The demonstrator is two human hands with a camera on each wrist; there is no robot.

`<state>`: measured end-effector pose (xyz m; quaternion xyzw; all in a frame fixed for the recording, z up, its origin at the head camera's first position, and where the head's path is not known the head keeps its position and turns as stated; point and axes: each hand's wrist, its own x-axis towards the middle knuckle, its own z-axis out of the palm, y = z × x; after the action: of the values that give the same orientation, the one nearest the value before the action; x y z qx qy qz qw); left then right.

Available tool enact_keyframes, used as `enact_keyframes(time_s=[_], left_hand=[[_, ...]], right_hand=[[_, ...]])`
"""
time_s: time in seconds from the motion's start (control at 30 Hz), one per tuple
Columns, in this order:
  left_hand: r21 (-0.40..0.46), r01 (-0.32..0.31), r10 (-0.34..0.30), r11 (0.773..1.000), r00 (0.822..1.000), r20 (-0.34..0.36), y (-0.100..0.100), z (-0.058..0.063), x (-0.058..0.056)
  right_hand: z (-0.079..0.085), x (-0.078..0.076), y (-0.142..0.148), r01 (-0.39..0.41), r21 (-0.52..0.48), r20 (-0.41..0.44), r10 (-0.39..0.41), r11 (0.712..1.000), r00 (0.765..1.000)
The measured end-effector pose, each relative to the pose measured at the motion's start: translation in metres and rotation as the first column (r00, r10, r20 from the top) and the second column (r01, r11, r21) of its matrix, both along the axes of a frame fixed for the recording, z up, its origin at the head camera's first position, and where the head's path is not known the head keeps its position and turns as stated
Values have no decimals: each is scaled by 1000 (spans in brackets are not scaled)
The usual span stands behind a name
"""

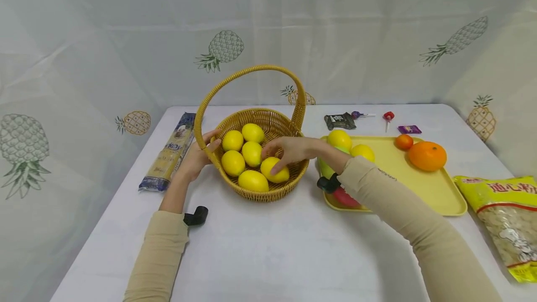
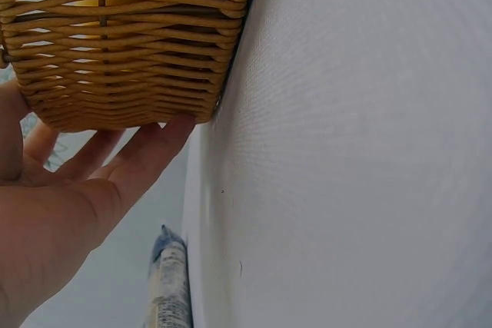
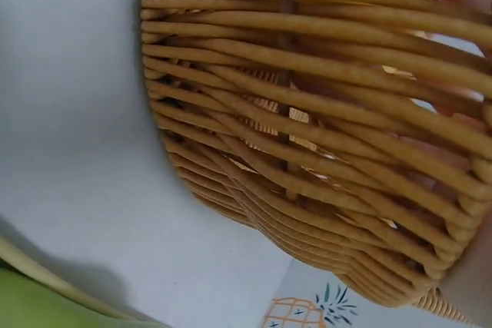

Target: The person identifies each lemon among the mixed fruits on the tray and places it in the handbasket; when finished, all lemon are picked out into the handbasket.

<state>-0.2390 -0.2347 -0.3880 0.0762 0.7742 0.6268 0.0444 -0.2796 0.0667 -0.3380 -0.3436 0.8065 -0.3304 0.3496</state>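
Note:
A round wicker basket [image 1: 241,193] with a tall arched handle stands on the table, with several yellow lemons [image 1: 253,181] in it. My left hand [image 1: 199,155] holds its left side. In the left wrist view, the fingers [image 2: 150,155] lie against the woven wall, with the thumb up near the rim. Reaching in over the right rim, my right hand [image 1: 293,149] has its thumb and fingers around a lemon [image 1: 274,171] at the front right. The right wrist view shows mostly basket weave [image 3: 307,105], which largely hides that hand.
To the right, a yellow tray [image 1: 436,195] carries two lemons [image 1: 340,139], a green fruit [image 1: 325,168], a red item [image 1: 346,198], a tangerine [image 1: 404,142] and an orange [image 1: 427,156]. Wrapped sweets [image 1: 340,120] and lollipops [image 1: 388,116] lie behind. Pasta packs [image 1: 169,155] [image 1: 507,223] flank everything.

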Motion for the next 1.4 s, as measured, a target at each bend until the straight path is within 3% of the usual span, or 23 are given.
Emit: enact_keyframes(time_s=[0.23, 0.43, 0.63, 0.83, 1.07, 1.3, 1.4], left_hand=[[2, 2, -2, 1000, 1000, 5, 0, -1, 0], [5, 9, -9, 1000, 1000, 1, -1, 1, 0], [12, 2, -2, 1000, 1000, 9, -1, 1, -1], [5, 3, -3, 1000, 1000, 8, 0, -1, 0], [9, 7, -7, 1000, 1000, 13, 0, 0, 1], [-2, 5, -5, 1000, 1000, 15, 2, 4, 4], [-5, 1, -1, 1000, 1000, 7, 0, 0, 1]], right_hand=[[4, 3, -1, -46, 85, -68, 52, 995, 996], [18, -2, 10, -82, 93, -25, 85, 992, 996], [40, -8, 43, 2, -43, 136, 4, 999, 991], [53, -16, 90, 119, -145, 203, -88, 982, 975], [43, -23, 155, 360, -243, 296, -285, 901, 912], [15, -21, 218, 555, -188, 342, -476, 810, 810], [3, -17, 239, 585, -163, 339, -512, 794, 789]])
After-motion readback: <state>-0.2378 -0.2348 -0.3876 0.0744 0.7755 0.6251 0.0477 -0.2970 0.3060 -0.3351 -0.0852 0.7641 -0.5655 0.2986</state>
